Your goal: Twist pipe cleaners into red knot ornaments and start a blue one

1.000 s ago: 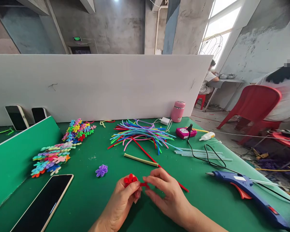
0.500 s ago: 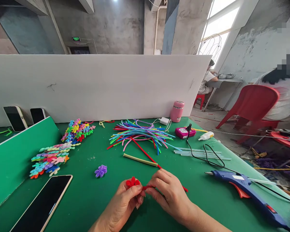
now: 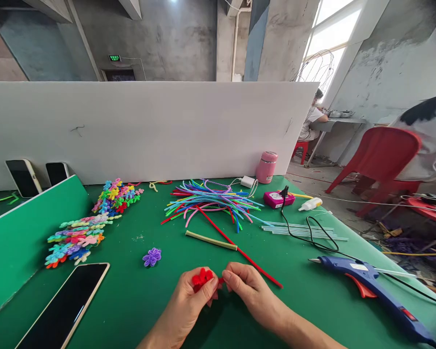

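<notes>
My left hand [image 3: 192, 298] pinches a red pipe-cleaner flower [image 3: 202, 278], its looped petals showing above the thumb. Close beside it, my right hand [image 3: 250, 291] has thumb and fingers closed on the short red end that sticks out of the flower. A long straight red pipe cleaner [image 3: 259, 269] lies just beyond my right hand, crossing a thin tan stick [image 3: 210, 240]. To the left, apart from both hands, a finished-looking purple pipe-cleaner flower [image 3: 152, 257] rests on the green table [image 3: 127, 310].
A heap of coloured pipe cleaners [image 3: 210, 198] lies at the back middle. Stacked flowers [image 3: 78, 237] stand at the left near a phone [image 3: 65, 310]. At the right are a blue glue gun [image 3: 370, 281], clear glue sticks [image 3: 301, 229], a pink bottle [image 3: 266, 167] and a black cord [image 3: 312, 239].
My right hand has turned and shifted slightly down, its fingers now curled closer around the flower's red end. The left hand has tilted the flower a little to the right.
</notes>
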Available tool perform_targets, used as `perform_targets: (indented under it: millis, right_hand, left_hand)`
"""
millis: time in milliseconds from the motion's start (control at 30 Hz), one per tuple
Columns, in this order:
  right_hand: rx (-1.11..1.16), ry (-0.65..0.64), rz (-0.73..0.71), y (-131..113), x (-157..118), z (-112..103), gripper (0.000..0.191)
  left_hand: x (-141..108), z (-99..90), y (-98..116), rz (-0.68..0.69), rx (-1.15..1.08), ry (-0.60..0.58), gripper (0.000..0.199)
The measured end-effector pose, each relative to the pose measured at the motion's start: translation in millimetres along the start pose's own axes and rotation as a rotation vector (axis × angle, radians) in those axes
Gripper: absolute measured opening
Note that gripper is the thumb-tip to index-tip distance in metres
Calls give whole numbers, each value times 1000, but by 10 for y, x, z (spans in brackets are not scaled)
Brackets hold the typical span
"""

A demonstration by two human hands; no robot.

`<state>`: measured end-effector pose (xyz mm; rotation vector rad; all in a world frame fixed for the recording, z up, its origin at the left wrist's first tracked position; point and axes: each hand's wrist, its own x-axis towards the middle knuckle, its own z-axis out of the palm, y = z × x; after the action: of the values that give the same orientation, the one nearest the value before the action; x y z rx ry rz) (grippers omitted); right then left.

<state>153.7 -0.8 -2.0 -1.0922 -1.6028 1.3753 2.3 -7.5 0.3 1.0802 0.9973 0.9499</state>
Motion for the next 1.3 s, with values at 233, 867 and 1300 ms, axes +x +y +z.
perform_targets:
  millis: [233, 867, 1300]
  right_hand:
    - [547, -11, 273, -16, 5, 26, 36]
    - [-114, 62, -160, -6, -50, -38, 22]
    - [-773, 181, -664, 2, -40, -113, 10]
  left_hand:
    - [-25, 48, 124, 243, 347, -36, 29]
    - [9, 17, 13, -101, -359, 143, 17]
    - [0, 25, -3, -157, -470, 89, 14]
